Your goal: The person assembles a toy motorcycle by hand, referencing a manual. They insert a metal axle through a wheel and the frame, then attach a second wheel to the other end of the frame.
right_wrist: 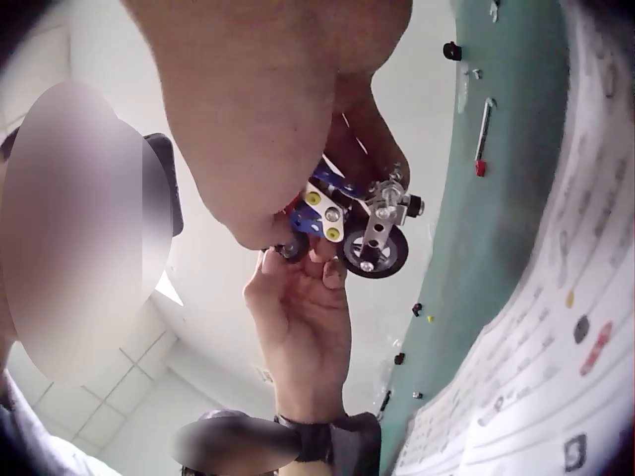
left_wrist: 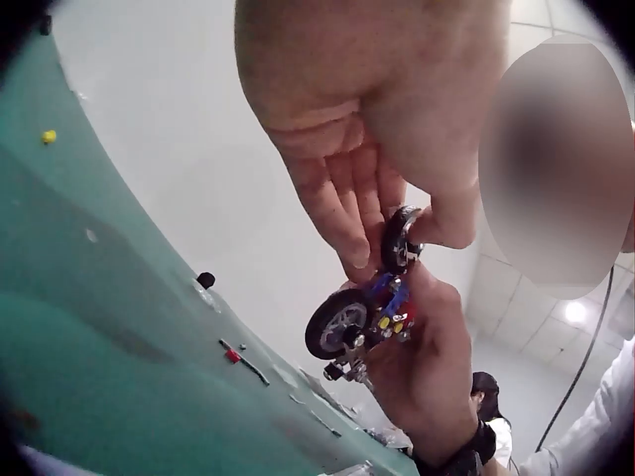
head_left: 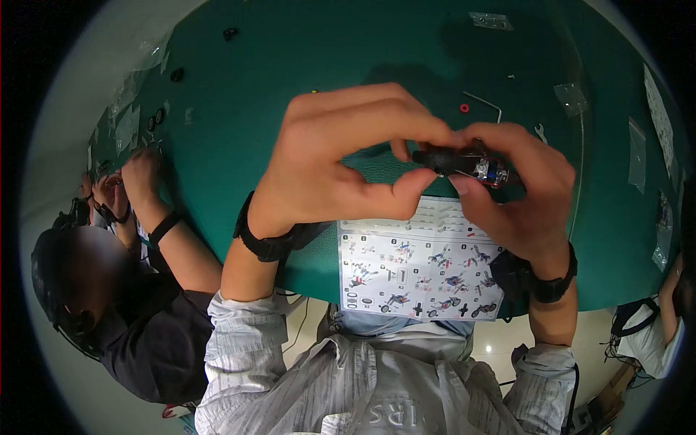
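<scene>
Left grip (head_left: 341, 156) pinching wheel (left_wrist: 400, 241) of model motorcycle (head_left: 491, 172), right grip (head_left: 525, 181) holding body (right_wrist: 327, 218); both raised, turned inward, over table (head_left: 304, 43).

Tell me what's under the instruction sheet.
Green tabletop shows beside the instruction sheet, which seems to lie mostly on it. Anything directly beneath the paper is covered, so I can't see it.
</scene>
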A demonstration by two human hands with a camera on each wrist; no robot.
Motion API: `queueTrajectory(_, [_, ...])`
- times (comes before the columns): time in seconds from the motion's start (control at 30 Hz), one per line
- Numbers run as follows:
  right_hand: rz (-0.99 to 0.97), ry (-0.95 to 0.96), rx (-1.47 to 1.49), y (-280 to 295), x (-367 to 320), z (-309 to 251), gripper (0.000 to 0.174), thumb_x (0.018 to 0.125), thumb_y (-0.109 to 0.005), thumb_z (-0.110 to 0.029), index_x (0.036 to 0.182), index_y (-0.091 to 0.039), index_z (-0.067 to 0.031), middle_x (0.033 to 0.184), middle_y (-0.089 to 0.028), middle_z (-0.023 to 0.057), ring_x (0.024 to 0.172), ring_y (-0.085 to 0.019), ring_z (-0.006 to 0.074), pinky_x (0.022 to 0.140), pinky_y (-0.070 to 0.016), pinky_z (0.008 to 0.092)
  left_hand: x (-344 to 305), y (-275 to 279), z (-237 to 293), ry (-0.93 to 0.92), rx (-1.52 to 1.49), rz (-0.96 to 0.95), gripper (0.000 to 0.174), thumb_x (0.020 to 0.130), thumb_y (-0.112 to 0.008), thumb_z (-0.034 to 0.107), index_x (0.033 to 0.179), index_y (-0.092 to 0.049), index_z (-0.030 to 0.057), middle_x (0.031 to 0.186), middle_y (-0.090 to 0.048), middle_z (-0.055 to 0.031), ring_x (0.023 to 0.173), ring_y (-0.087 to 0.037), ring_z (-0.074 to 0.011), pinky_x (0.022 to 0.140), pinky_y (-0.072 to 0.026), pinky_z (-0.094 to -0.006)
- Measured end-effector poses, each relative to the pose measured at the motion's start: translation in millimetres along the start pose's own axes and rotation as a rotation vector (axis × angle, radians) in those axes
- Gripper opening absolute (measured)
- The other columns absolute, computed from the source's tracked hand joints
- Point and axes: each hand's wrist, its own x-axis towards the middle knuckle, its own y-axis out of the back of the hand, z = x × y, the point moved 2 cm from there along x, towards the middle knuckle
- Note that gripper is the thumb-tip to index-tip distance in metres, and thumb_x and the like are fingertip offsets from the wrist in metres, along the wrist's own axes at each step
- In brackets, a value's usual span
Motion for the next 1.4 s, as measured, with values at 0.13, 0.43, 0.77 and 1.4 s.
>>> queueTrajectory(0.13, [-0.120, -0.007, 0.039, 5, -1, 5, 0.032, 0.072, -0.081, -0.006, 0.101, -0.069, -0.0002, 0.096, -0.073, 0.0128, 0.079, -0.070, 0.0264, 0.069, -0.0551, 0.0335, -1, -3, 2, 0.027, -0.019, -0.028, 0.027, 0.074, -0.081, 0.009, 0.096, -0.074, -0.0047, 0.090, -0.074, -0.0142, 0.079, -0.071, -0.0217, 0.069, -0.0572, -0.0297])
queueTrajectory(0.43, [-0.101, 0.052, -0.076, 7, 4, -2, 0.033, 0.067, -0.083, -0.002, 0.097, -0.072, 0.0000, 0.095, -0.074, 0.0134, 0.080, -0.070, 0.0256, 0.067, -0.0544, 0.0320, 0, -3, -3, -0.037, 0.028, -0.097, 0.025, 0.075, -0.081, 0.012, 0.093, -0.072, -0.0008, 0.088, -0.073, -0.0125, 0.079, -0.071, -0.0240, 0.070, -0.0569, -0.0309])
queueTrajectory(0.77, [0.008, 0.071, 0.003, 3, -1, 2, 0.039, 0.066, -0.087, 0.000, 0.102, -0.070, -0.0006, 0.094, -0.074, 0.0139, 0.075, -0.069, 0.0244, 0.062, -0.0538, 0.0301, -1, -2, -4, -0.016, 0.110, -0.102, 0.024, 0.077, -0.080, 0.016, 0.091, -0.071, -0.0008, 0.085, -0.071, -0.0113, 0.073, -0.070, -0.0223, 0.065, -0.0552, -0.0294])
queueTrajectory(1.4, [-0.149, 0.022, 0.125, 8, 1, 24, 0.042, 0.068, -0.082, 0.006, 0.107, -0.069, 0.0010, 0.105, -0.074, 0.0129, 0.099, -0.072, 0.0235, 0.089, -0.0563, 0.0340, -3, -5, -8, -0.003, -0.027, -0.073, 0.026, 0.075, -0.082, 0.014, 0.091, -0.069, -0.0020, 0.088, -0.072, -0.0150, 0.079, -0.071, -0.0245, 0.072, -0.0563, -0.0313])
